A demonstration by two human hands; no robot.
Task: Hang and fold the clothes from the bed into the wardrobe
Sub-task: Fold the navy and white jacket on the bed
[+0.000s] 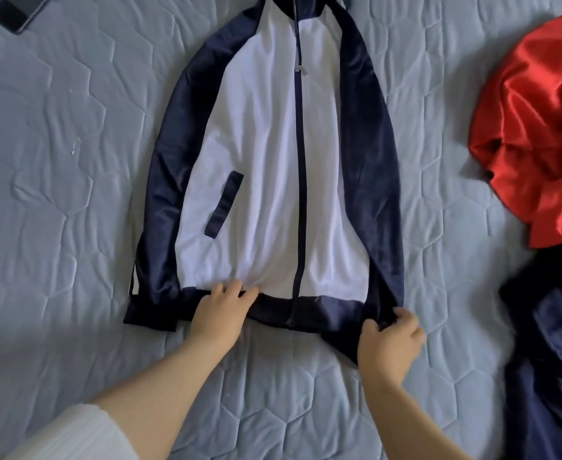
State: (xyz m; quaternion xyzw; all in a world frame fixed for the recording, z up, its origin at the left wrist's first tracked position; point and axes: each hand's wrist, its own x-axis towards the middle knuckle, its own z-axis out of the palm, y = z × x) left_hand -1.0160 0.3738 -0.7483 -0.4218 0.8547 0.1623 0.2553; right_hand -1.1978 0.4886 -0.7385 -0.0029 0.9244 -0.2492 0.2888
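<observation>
A white jacket point(273, 154) with navy sleeves and a navy zip lies flat, front up, on the grey quilted bed point(57, 161). Both sleeves run down along its sides. My left hand point(221, 310) rests on the navy hem band, left of the zip, with fingers laid over the cloth. My right hand point(389, 340) pinches the cuff end of the right sleeve at the jacket's lower right corner, lifting it slightly off the bed.
A crumpled red garment point(535, 127) lies at the right edge. Below it sits a dark navy garment point(551, 360). A black phone point(17, 11) lies at the top left corner of the bed.
</observation>
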